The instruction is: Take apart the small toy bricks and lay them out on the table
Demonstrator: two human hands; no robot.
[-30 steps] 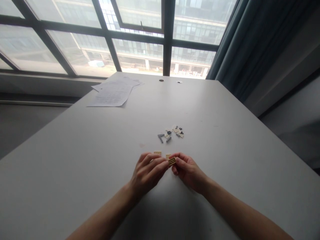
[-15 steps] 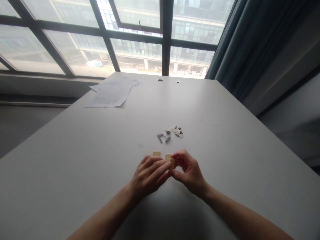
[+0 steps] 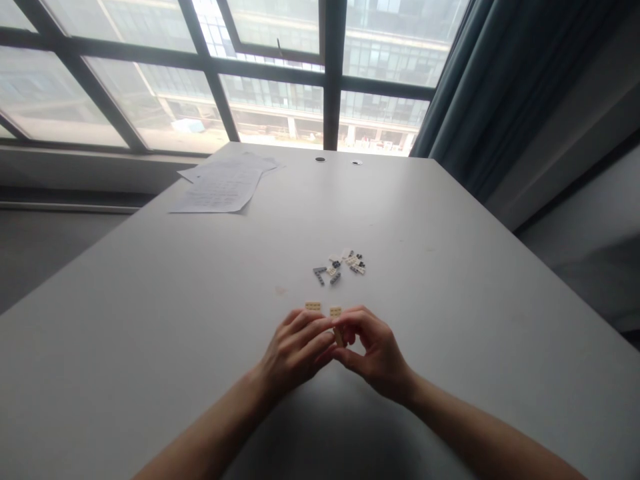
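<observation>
Both my hands meet low over the middle of the table. Between thumb and fingers, my right hand (image 3: 373,343) pinches a small tan toy building brick (image 3: 339,337). Against the brick's left side close the fingertips of my left hand (image 3: 300,347), also gripping it; its thumb is mostly hidden. Just beyond the left knuckles a tan studded plate (image 3: 313,306) shows, its near edge covered by the hand. A second tan studded piece (image 3: 335,311) peeks out above the right fingertips; whether it touches the held brick I cannot tell.
Farther out on the white table (image 3: 465,293) lies a loose pile of white, grey and black toy bricks (image 3: 353,261), with grey angled pieces (image 3: 320,275) at its left. Printed papers (image 3: 220,190) rest at the far left. Windows and a dark curtain (image 3: 465,93) stand beyond.
My right hand has turned slightly, its index finger now reaching over the brick towards the left fingers. The held brick has tilted and shifted a little left. The loose pieces have stayed put.
</observation>
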